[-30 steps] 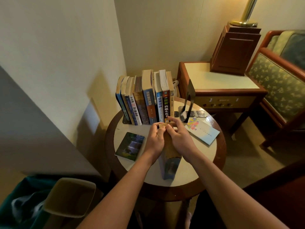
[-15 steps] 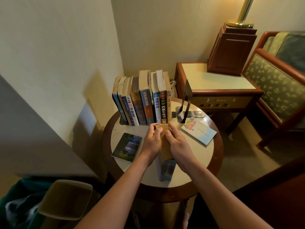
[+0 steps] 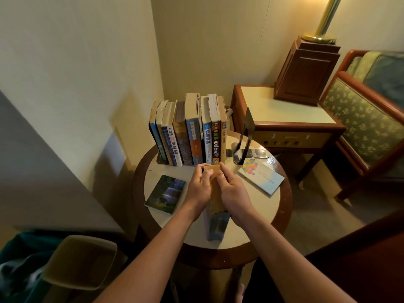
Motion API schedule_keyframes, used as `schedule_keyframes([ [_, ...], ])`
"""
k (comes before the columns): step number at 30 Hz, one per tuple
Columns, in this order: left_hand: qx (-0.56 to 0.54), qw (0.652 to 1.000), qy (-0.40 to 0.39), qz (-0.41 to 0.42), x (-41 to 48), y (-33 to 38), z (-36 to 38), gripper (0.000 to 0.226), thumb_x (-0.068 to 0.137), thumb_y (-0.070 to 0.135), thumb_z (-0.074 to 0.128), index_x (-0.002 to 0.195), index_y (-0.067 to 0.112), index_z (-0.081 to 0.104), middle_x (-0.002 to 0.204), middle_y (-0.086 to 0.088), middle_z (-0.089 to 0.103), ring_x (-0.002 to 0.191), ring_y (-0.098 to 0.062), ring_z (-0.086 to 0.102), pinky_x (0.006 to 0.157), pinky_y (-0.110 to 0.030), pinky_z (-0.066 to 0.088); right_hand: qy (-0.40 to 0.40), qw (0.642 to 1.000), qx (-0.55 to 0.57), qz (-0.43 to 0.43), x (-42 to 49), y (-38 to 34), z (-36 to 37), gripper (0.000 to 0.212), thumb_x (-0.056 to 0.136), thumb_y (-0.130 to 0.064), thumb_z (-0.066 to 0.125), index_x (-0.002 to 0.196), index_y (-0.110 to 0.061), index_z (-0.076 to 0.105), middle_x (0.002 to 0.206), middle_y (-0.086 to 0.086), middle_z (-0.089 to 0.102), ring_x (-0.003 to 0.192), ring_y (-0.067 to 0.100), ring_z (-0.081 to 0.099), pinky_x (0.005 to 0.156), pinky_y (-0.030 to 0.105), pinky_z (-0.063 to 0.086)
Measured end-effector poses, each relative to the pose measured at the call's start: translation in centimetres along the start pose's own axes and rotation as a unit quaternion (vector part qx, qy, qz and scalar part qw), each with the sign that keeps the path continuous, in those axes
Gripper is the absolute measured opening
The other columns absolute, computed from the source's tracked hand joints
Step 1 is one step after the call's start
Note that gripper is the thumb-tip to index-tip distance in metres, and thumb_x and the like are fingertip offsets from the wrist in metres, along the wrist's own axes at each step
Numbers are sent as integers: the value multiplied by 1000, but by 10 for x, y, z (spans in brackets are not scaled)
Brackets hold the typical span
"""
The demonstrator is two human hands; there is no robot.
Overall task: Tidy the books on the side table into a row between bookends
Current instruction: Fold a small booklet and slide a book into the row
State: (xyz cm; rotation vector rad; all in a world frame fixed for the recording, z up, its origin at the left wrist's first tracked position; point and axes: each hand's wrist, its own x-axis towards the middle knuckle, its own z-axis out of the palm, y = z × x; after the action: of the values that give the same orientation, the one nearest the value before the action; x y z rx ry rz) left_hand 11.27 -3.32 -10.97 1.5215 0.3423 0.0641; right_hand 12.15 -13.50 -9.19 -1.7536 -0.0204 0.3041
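I am counting nine upright books (image 3: 193,136) in the row, as far as their spines are separating. I am gripping one tan-edged book (image 3: 216,191) with two hands, left hand (image 3: 200,186) and right hand (image 3: 232,190). Two more are lying flat: a dark-covered book (image 3: 166,194) and a pale-covered book (image 3: 261,179). One black bookend (image 3: 246,138) is standing clear.

Single view: one wide-angle head camera, looking forward and steeply down from above the person's own arms. The round counter (image 3: 262,204) fills the frame centre at close, arm's-reach range. The left hand (image 3: 200,189) and right hand (image 3: 231,191) reach in from the bottom edge and grip a book (image 3: 216,200) at centre. The row of books (image 3: 192,136) and the wall corner (image 3: 160,62) lie beyond.
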Motion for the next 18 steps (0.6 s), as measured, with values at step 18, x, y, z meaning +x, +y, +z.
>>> schedule_keyframes([
  [18,-5,998,-25,62,-29,-34,7,40,111,36,23,146,32,42,129,9,62,113,3,64,79,-12,54,-34,984,-138,-102,-22,-6,-9,51,106,-27,51,153,-41,37,148,-4,48,124,8,56,96,19,51],
])
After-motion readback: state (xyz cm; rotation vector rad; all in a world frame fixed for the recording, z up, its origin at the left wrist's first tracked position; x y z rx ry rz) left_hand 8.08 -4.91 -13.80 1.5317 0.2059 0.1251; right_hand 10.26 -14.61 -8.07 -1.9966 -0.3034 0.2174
